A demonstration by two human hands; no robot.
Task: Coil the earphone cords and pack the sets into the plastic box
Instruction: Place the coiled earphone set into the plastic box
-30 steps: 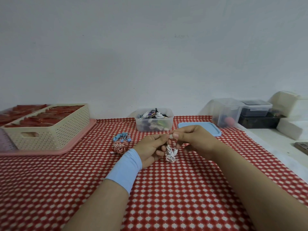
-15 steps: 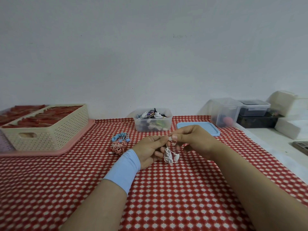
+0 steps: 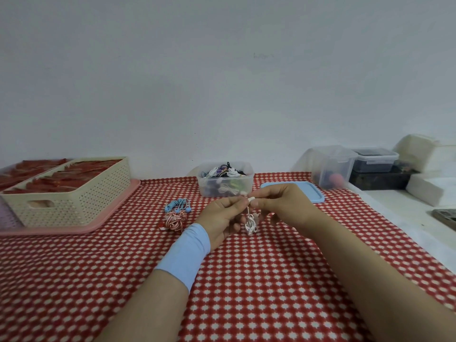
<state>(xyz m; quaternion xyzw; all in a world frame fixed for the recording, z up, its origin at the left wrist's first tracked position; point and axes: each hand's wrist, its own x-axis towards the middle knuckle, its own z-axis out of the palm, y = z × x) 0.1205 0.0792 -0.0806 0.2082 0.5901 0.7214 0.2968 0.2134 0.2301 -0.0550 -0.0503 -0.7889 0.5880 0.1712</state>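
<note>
A white earphone set (image 3: 250, 222) hangs in a small bundle between my hands above the red checked cloth. My right hand (image 3: 281, 206) pinches its white plug end at the top. My left hand (image 3: 223, 217), with a light blue wristband, pinches the cord just beside it. The clear plastic box (image 3: 225, 182) stands behind my hands, holding several coiled sets. Its blue lid (image 3: 308, 191) lies flat to the right. A blue earphone set (image 3: 179, 204) and a red-and-white set (image 3: 175, 219) lie coiled on the cloth to the left.
A cream perforated basket (image 3: 71, 196) with red items sits on a pink tray (image 3: 108, 213) at the left. At the back right stand a clear container (image 3: 332, 167), a dark lidded box (image 3: 375, 160) and white foam blocks (image 3: 427, 186). The table's right edge is a white surface.
The white bundle has swung slightly under my fingers, its earbuds shifting. Both hands have stayed at nearly the same spot.
</note>
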